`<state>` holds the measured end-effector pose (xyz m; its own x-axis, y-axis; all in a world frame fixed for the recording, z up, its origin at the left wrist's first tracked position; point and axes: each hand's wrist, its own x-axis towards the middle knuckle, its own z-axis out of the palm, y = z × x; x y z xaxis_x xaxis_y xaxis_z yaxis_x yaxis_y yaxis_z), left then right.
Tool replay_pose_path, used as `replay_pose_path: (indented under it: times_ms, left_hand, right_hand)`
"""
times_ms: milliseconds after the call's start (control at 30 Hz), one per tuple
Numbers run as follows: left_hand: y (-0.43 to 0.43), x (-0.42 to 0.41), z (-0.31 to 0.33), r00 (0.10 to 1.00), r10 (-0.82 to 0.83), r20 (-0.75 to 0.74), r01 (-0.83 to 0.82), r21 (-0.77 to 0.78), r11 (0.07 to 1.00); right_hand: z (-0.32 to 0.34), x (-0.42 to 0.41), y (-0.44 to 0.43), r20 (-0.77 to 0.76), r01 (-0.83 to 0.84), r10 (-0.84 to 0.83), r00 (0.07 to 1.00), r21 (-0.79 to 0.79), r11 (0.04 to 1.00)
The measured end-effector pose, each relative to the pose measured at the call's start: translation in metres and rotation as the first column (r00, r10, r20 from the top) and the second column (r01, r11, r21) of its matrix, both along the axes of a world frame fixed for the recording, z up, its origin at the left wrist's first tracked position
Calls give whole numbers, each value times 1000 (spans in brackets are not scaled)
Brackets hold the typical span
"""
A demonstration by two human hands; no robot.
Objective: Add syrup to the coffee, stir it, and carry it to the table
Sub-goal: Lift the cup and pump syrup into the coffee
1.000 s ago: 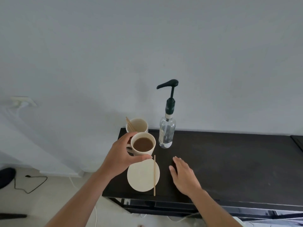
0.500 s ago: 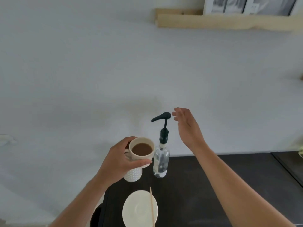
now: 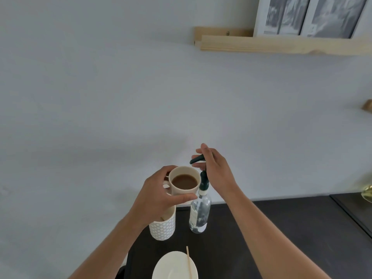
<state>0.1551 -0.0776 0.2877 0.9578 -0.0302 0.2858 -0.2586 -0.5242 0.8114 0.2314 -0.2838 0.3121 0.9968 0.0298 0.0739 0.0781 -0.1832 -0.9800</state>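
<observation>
Left hand (image 3: pixel 157 195) grips the mug (image 3: pixel 184 183); right hand (image 3: pixel 214 168) clasps the pump (image 3: pixel 198 159). Spout barely clears rim; syrup may miss.

1. The mug (image 3: pixel 184 183) is held above the counter (image 3: pixel 261 228), in the left hand (image 3: pixel 159 195), coffee (image 3: pixel 184 181) in it.
2. The bottle (image 3: pixel 199 215) stands on the counter just right of the mug, its pump spout (image 3: pixel 197 159) reaching left over the mug's far rim.
3. The right hand (image 3: pixel 214 169) lies on the pump head.
4. A cup (image 3: pixel 162 226) stands on the counter below the left hand, left of the bottle, near the counter's left edge.
5. A saucer (image 3: pixel 174 265) lies on the counter nearer the person, before the cup and bottle.
6. A stick (image 3: pixel 188 262) lies across the saucer's right part.
7. A shelf (image 3: pixel 281 44) hangs on the wall, up and to the right, with pictures (image 3: pixel 310 17) on it.
</observation>
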Motion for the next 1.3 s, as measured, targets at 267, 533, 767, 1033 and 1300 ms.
replay_pose_path:
  times_ms: [267,533,767,1033,1300]
  left_hand:
    - [-6,11,-2,1000,15,-10,-15,-17,1000]
    - [-7,15,-1,1000,5,-23,-5,-13,1000]
    - [-7,18,2,1000,-7,7,7,-21,1000]
    - [-8,19,5,999,-22,40,24,-48,999]
    - [-8,20,6,999,-12,38,13,-28,1000]
  right_hand:
    - [-6,2,4,-66,-28,25,998,-51,998]
    - [-5,0,2,-45,-60,59,997,-22,998]
    - [-4,-2,0,-50,-59,58,997,-20,998]
    - [-8,-2,0,-37,-40,38,999,-57,998]
    - [-3,2,0,-95,-41,37,995,-38,998]
